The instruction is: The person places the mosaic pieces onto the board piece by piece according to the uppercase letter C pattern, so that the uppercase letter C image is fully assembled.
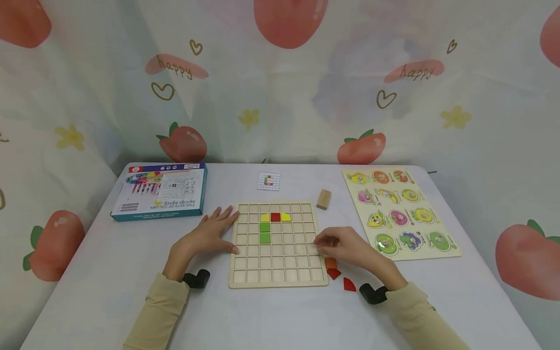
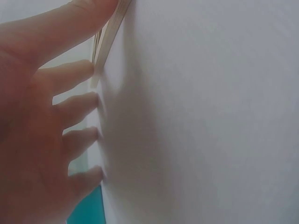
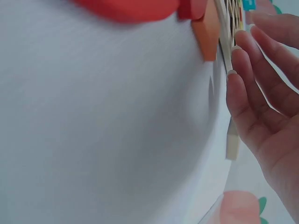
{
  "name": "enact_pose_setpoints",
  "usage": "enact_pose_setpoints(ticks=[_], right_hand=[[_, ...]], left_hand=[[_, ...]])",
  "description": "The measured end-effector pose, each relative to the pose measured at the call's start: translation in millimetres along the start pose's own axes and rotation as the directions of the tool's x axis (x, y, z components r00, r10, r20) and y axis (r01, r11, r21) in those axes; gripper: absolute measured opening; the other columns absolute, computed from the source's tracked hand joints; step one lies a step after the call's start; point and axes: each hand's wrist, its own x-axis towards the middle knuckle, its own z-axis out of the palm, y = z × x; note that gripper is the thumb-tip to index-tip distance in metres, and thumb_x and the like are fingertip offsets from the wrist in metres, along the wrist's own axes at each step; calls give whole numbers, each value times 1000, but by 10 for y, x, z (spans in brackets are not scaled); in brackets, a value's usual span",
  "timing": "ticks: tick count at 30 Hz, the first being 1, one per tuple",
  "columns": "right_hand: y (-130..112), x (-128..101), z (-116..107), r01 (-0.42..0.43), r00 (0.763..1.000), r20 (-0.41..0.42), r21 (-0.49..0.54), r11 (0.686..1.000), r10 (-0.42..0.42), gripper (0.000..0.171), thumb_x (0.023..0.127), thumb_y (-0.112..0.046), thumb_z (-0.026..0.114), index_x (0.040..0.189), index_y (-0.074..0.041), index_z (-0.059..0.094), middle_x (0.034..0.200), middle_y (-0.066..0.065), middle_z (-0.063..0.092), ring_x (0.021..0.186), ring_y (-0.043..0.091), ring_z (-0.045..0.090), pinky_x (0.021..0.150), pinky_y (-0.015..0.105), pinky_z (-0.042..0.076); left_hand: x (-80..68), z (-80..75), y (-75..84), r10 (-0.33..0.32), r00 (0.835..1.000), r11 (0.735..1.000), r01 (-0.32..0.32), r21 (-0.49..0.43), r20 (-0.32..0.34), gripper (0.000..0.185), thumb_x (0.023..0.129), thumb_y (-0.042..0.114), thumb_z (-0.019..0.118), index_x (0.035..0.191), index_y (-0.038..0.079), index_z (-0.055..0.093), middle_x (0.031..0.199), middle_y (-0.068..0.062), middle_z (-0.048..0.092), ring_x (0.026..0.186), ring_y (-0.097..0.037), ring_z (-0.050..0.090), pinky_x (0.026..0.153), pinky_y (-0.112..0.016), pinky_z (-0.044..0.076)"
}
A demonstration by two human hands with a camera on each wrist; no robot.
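A wooden grid board [image 1: 278, 285] lies flat on the white table. In its grid sit a red square [image 1: 275, 217] between two yellow rounded pieces [image 1: 286, 217], with two green squares [image 1: 264, 233] below the left one. My left hand [image 1: 209, 234] is spread at the board's left edge, thumb and index fingertip touching the rim. At the right edge, my right hand [image 1: 345, 245] hovers with loosely bent fingers [image 3: 238, 91]; no piece shows between them and the thumb. Just below that hand lie an orange block [image 1: 331, 263] and two red pieces [image 1: 349, 284].
A small pattern card [image 1: 269, 181] lies behind the board, with a plain wooden block [image 1: 323, 199] to its right. A boxed set [image 1: 159, 191] is at the back left. On the right lies a fruit puzzle board [image 1: 398, 214]. A printed curtain [image 1: 280, 107] hangs behind the table.
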Motion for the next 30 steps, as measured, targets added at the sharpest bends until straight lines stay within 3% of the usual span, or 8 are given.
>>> enact_pose_setpoints(ticks=[19,30], right_hand=[[132,-437,-21,-21,999,-27,-22,1000,20,13,88,-10,78,101,-13,76,93,-8,72,81,2,59,77,22,57],[119,-541,57,-12,999,38,-5,1000,12,21,83,-22,87,97,-17,73,85,-11,64,75,4,53,65,19,48]], left_hand=[[0,4,9,19,1000,1000,-19,12,-13,106,80,42,87,163,11,29,172,-17,14,159,-45,1,126,-66,1],[-1,11,-8,15,1000,1000,-15,10,-6,105,81,42,87,163,12,29,172,-16,13,159,-45,0,126,-66,0]])
